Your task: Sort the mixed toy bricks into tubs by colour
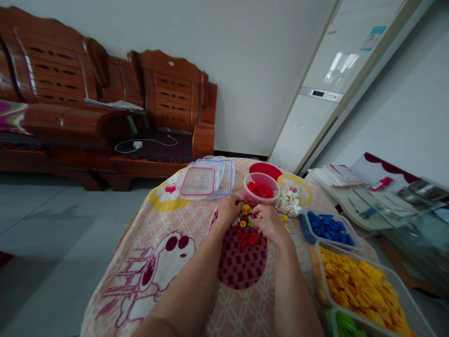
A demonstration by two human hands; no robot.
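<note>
A small pile of mixed plastic pieces (244,216), red, yellow, green and white, lies on the tablecloth between my hands. My left hand (229,209) is at the pile's left side, its fingers curled in; what they hold, if anything, is hidden. On the right side, my right hand (270,223) bends its fingers over the edge of the pile in a pinch, and I cannot make out what is in them. Loose red pieces (249,240) lie just nearer to me. Right behind the pile stands a round clear tub (261,198) with red pieces in it.
White pieces (289,202) are heaped beside the tub, near a red lid (265,169). Clear boxes hold blue pieces (329,228), yellow pieces (363,285) and green pieces (347,325) along the right. Stacked clear lids (198,181) lie at the back left of the table.
</note>
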